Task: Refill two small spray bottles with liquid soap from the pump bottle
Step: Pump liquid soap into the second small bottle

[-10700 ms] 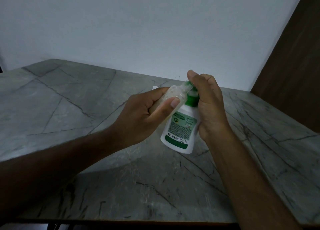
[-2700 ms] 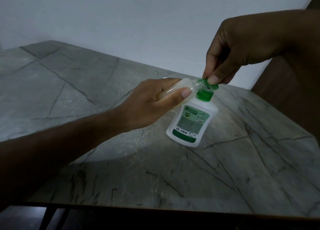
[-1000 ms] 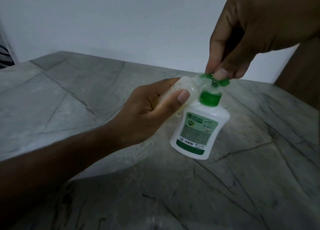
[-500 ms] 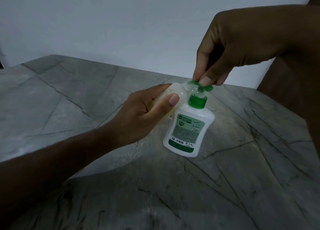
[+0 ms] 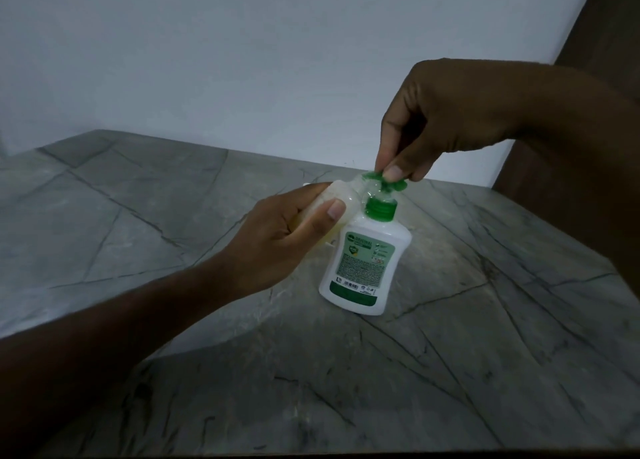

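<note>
A white pump bottle (image 5: 363, 268) with a green collar and label stands on the grey marble table (image 5: 485, 320). My right hand (image 5: 433, 123) comes down from above and its fingertips are closed on the green pump head (image 5: 384, 181). My left hand (image 5: 284, 240) grips a small clear spray bottle (image 5: 343, 195), tilted, with its open neck held under the pump spout. A second spray bottle is mostly hidden behind my left hand; only a small white bit shows.
A pale wall rises behind the table. A dark wooden panel (image 5: 595, 60) stands at the far right. The table's near edge runs along the bottom of the view.
My right hand stays on the pump head and the small bottle stays at the spout. The view has shifted slightly; the bottles keep their places on the table.
</note>
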